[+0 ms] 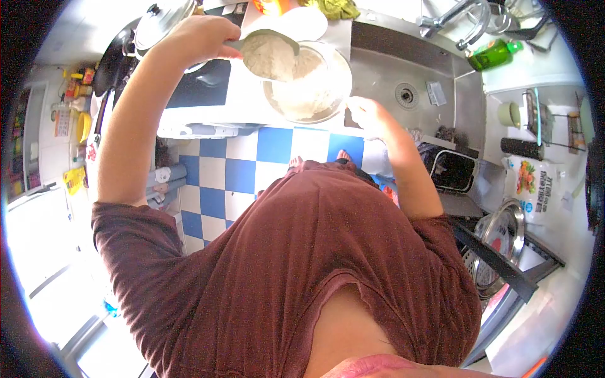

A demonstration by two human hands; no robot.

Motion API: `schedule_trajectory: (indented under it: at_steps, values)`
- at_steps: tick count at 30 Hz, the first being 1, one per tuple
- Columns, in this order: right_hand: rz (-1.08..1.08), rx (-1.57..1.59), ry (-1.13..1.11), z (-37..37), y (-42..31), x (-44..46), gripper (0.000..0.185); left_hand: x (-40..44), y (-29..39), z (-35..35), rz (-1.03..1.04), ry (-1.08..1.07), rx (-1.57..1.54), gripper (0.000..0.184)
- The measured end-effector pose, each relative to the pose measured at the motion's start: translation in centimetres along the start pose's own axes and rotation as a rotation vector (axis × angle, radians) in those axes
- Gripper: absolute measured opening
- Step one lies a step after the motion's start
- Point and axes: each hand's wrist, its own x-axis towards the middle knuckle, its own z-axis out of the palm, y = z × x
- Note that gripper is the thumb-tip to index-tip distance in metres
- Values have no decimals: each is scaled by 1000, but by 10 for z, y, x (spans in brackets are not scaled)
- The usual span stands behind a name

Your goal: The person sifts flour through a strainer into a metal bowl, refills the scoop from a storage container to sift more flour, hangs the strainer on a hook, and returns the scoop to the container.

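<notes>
My left hand (203,35) is closed on the handle end of a grey-green scoop (285,39) heaped with white flour (265,58). The scoop is over the left rim of a round metal bowl (345,74), which holds more pale flour (302,101). Strong light washes out part of the bowl. At the bowl's lower right rim is my right hand (370,117), its fingers curled in against the edge. Glare blurs the fingertips there.
A steel sink (378,82) with a drain lies right of the bowl, under a faucet (463,25). A green bottle (495,55) lies beyond it. Left are a dark cooktop (198,88) and a lidded pot (161,28). Below is a blue-and-white checked floor (239,173).
</notes>
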Motion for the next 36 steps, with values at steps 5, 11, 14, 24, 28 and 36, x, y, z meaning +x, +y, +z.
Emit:
schedule_trajectory:
  at_steps: [5,11,14,24,28,36]
  values:
    - [25,35,56,3,3,3,32,2,7,-4,-54,-71,41,36]
    - [70,32,43,-1,-20,-10,34,3,8,-5,-51,-87,50,35]
    - [64,38,41,-2,-22,-11,34,5,9,-5,-50,-98,64,36]
    - [100,5,2,-3,-19,-11,33,6,10,-4,-43,-86,88,38]
    - [101,48,9,-3,-15,-9,32,6,14,-7,-68,-119,84,38]
    - [102,79,-9,-4,-9,-8,31,10,16,-5,-88,-106,134,38]
